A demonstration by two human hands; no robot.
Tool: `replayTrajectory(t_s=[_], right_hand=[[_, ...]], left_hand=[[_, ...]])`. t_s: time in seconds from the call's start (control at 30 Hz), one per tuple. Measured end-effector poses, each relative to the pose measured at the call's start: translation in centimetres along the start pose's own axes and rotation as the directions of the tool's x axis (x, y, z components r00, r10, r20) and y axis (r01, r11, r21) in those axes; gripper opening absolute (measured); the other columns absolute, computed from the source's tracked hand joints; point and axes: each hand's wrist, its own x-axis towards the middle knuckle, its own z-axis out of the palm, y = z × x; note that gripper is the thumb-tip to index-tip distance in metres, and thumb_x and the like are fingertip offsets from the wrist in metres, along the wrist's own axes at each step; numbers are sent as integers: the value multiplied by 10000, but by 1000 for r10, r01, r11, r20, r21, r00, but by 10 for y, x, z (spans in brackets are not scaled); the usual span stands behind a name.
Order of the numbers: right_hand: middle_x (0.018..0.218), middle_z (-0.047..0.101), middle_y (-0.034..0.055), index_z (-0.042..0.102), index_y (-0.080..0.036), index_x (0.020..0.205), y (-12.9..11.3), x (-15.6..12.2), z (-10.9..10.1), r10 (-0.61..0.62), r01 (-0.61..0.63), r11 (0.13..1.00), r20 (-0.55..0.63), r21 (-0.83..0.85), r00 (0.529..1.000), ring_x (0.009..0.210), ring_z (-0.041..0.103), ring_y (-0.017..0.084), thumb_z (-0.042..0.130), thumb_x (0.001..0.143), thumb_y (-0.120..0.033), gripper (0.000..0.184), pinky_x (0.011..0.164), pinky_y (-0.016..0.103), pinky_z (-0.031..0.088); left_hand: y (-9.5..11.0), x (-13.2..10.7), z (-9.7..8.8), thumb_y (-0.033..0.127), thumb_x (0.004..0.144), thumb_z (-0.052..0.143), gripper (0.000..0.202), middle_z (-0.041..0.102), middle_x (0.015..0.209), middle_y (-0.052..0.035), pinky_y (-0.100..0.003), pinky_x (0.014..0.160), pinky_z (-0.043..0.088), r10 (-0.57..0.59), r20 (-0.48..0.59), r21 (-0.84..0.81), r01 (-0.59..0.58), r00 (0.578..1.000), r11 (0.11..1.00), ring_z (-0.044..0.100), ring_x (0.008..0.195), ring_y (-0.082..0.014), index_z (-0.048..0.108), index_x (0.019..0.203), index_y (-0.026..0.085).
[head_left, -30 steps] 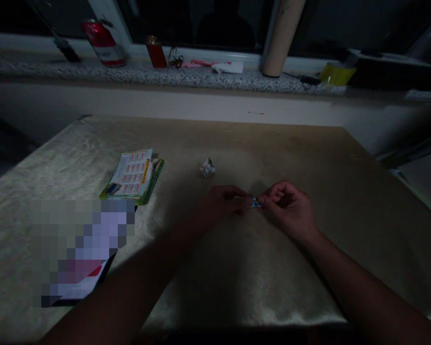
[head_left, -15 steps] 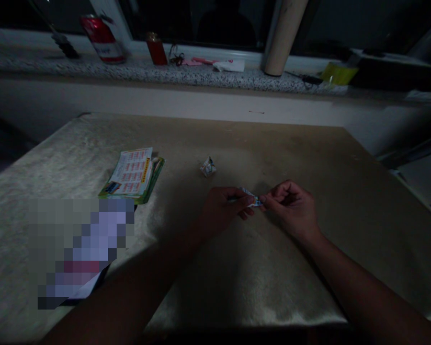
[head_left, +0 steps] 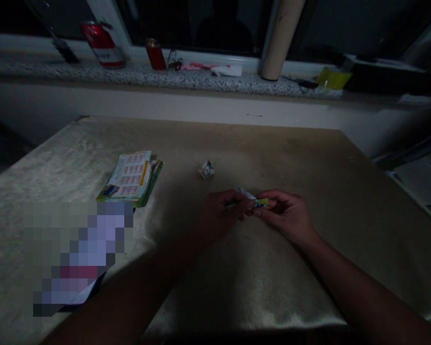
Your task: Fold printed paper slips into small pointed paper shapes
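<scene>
My left hand (head_left: 221, 213) and my right hand (head_left: 285, 215) meet over the middle of the beige table (head_left: 309, 158). Both pinch one small folded piece of printed paper (head_left: 253, 200), white on the left with a green and blue tip on the right. It sits just above the tabletop between my fingertips. A second small folded paper piece (head_left: 207, 169) lies on the table a little beyond my left hand.
A stack of printed leaflets (head_left: 131, 176) lies left of centre, with a blurred-out item (head_left: 75, 254) nearer the front left. The granite ledge (head_left: 201, 79) behind holds a red can (head_left: 102, 44), a red lighter (head_left: 155, 55), a cardboard tube (head_left: 280, 38) and yellow packaging (head_left: 332, 77).
The paper between my fingers has opened out and shows more white and green. My hands have shifted slightly, my right fingers now lying flatter along the paper.
</scene>
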Motion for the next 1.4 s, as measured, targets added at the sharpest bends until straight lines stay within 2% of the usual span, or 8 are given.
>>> replayTrajectory(t_s=[0.17,0.3,0.63,0.8,0.93,1.13,1.3,1.4], right_hand=[[764,782,15,737,-238,876,-1,0,6,-51,50,998,-26,-33,998,675,746,192,928,600,-337,351,664,310,631],[756,778,19,722,-228,838,-1,1,8,-14,14,1000,-36,7,999,664,743,195,908,623,-388,326,647,321,629],[701,759,7,735,-218,834,-3,2,7,25,-22,998,-71,53,997,606,709,162,916,605,-320,309,591,287,609],[768,777,18,736,-230,852,-3,1,6,28,-25,998,-57,54,998,665,730,177,921,601,-320,325,630,298,618],[717,758,9,732,-224,841,-1,3,4,12,-7,997,-64,77,998,613,707,166,926,592,-328,332,592,293,602],[675,738,-1,733,-224,851,1,4,1,-1,9,990,-59,138,998,565,673,138,906,644,-309,283,558,261,556],[719,750,0,732,-234,935,1,4,-7,-9,13,993,-32,121,999,608,689,153,854,732,-321,253,615,288,558],[753,766,13,722,-240,1060,0,3,-13,-3,3,996,3,84,1000,673,712,169,798,801,-343,288,679,302,557]], left_hand=[[-4,0,2,382,837,690,240,676,622,-5,-210,524,444,-10,-22,49,11,1000,999,571,548,-105,727,750,161],[-6,-1,2,379,859,674,233,690,640,-6,-211,543,451,9,-31,100,-5,999,995,589,563,-109,736,783,167],[-2,-4,4,365,869,661,236,679,620,-1,-212,552,446,75,-58,171,-64,995,983,584,558,-105,729,756,169],[-2,-3,1,379,871,660,239,688,622,1,-212,545,443,81,-19,183,-76,997,980,578,545,-102,734,770,175],[-2,-2,0,368,869,665,230,693,623,0,-212,547,449,82,-3,169,-80,997,982,585,548,-104,733,762,177],[-1,-1,0,361,859,678,216,684,609,3,-211,557,453,84,-36,158,-77,996,984,579,542,-102,738,772,172],[-1,-1,-1,351,848,695,198,688,614,2,-212,546,447,58,-81,144,-46,995,989,573,543,-104,740,799,165],[-3,0,-4,380,847,697,226,692,618,-3,-214,536,439,35,-71,152,-24,997,988,571,548,-109,741,794,164]])
